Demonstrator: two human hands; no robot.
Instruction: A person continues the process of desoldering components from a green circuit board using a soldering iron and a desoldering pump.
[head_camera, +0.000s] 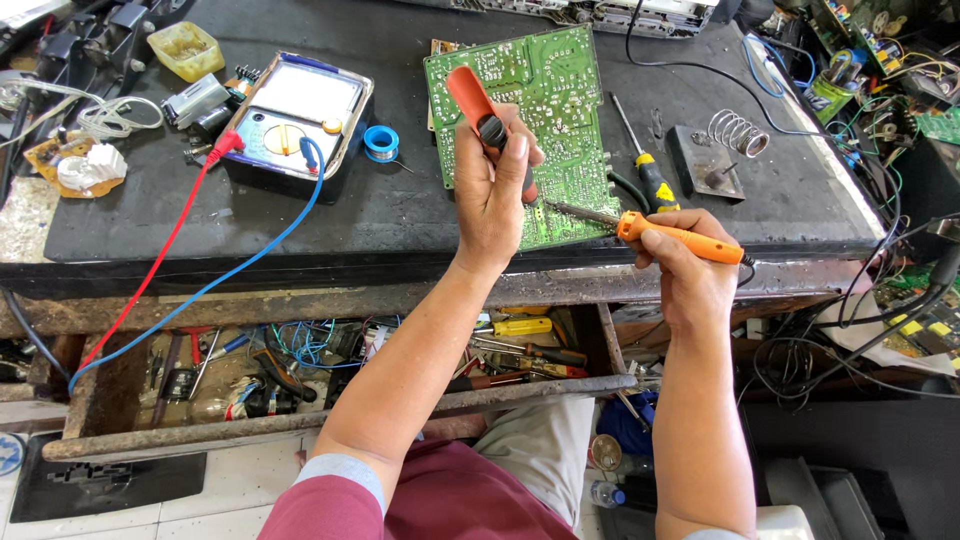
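Left hand (492, 190) is up over the green circuit board (520, 120), clenched around a red-handled desoldering pump (478, 108). Right hand (690, 265) grips the orange soldering iron (670, 235), tip resting on the board's near edge. The board lies flat on the dark counter (400, 215), a multimeter (295, 120) to its left, a yellow-handled screwdriver (645, 165) just right.

Desoldering pump (483, 112), orange plunger, black body, upright in left fist, soldering iron (660, 233), orange handle, near-horizontal in right grip, tip twd green circuit board (530, 110)
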